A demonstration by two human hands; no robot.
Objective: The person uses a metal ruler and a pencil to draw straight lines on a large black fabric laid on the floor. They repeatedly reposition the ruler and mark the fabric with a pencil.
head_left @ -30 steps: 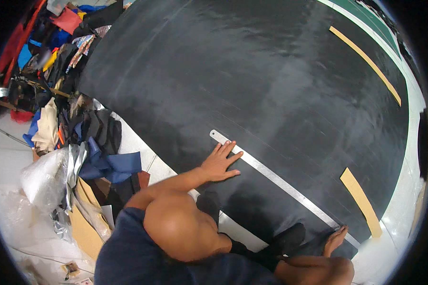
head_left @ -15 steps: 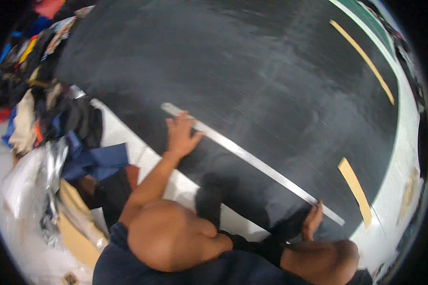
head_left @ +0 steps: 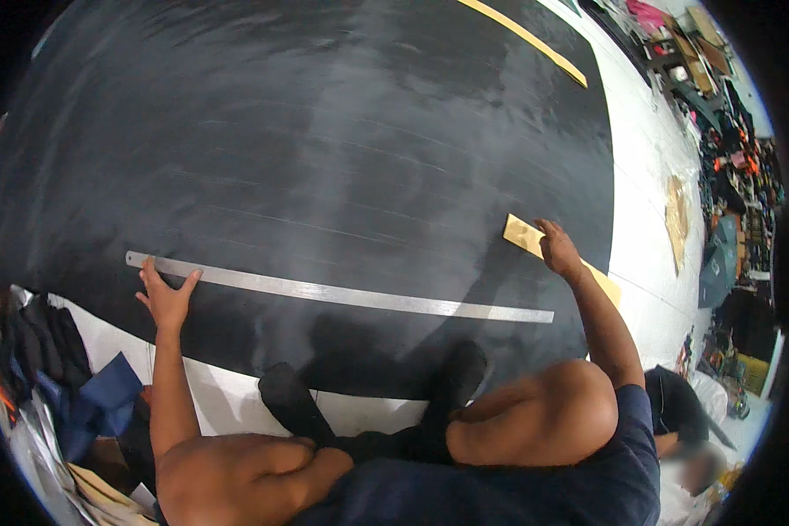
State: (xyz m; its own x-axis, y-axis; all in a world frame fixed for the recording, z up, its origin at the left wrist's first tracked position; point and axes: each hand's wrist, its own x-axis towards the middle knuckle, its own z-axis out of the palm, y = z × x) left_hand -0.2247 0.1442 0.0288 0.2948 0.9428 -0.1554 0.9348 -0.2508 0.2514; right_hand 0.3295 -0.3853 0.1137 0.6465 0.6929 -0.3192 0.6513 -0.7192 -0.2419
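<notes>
While squatting toward 6 o'clock at the edge of a wide black sheet (head_left: 263, 158), lays left grip (head_left: 168, 298) at 9 o'clock on a long steel ruler (head_left: 324, 291). Spreads the fingers and thumb of that grip well apart, with one fingertip on the metal beside the holed end and the thumb tip at the ruler's 6 o'clock edge. Has the ruler lying flat on the sheet, just below the middle of the view, running from the holed end at 9 o'clock to a square end between 3 and 4 o'clock. Extends right grip (head_left: 561, 254) to 3 o'clock, over a flat tan strip (head_left: 522, 235). Bends the fingers there, yet cannot tell whether clamped on the strip or only touching it. Covers part of the strip with that grip, with its ends in sight toward 10 and 4 o'clock of the knuckles. Has a second tan strip (head_left: 535, 39) at 1 o'clock, on the sheet, well apart from the first. Sets dark-covered feet (head_left: 289, 403) at 7 and 5 o'clock. Toward 3 o'clock, white floor (head_left: 640, 210), then heaped mixed items (head_left: 732, 167); at 8 o'clock, blue cloth (head_left: 105, 390).
</notes>
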